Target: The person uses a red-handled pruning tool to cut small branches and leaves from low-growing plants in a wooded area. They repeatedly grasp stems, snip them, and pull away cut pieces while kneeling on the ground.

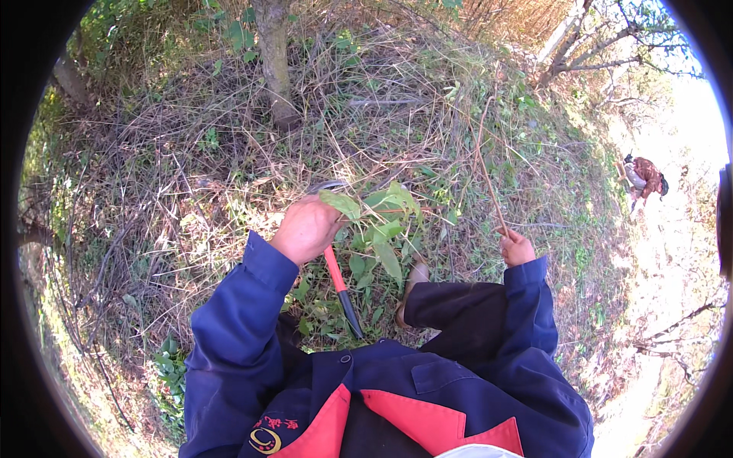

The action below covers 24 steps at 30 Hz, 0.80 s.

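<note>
In the head view my left hand [309,228] is closed on the red and black handle of a sickle [334,270], near its blade. The curved metal blade [329,185] shows just beyond the knuckles. Leafy green stems [386,232] stick out to the right of this hand; whether its fingers also grip them, I cannot tell. My right hand [516,248], farther right, pinches the lower end of a thin brown dry stem [485,166], which rises away over the grass.
A tree trunk [275,63] stands ahead, slightly left. Dry grass and weeds cover the ground. Bare twigs [114,246] lie at the left. My shoe [417,280] is between my hands. Another person [646,176] bends over at the far right, near bare branches [607,43].
</note>
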Available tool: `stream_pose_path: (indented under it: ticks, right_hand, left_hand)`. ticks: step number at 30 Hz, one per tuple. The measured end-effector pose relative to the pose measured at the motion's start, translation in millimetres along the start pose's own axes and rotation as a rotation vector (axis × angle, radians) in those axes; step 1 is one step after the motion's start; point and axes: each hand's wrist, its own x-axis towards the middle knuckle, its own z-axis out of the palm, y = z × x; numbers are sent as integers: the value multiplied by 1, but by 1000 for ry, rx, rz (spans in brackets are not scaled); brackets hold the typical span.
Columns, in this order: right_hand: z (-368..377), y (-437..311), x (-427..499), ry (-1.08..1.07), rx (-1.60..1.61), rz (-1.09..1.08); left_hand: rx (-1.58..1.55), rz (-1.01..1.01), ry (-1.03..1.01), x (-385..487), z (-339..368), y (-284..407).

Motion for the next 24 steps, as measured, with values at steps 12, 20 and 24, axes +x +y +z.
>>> stream_pose_path:
  ticks: [12,20,24]
  right_hand:
    - [6,-5,-1,-3,-76,-3]
    - [9,-7,-3,2,-128,-37]
    - [16,-19,-11,-4,-218,-46]
  left_hand:
    - [-5,8,-7,0,-3,2]
    - [0,-9,-11,2,-6,5]
    - [14,6,5,1,-2,0]
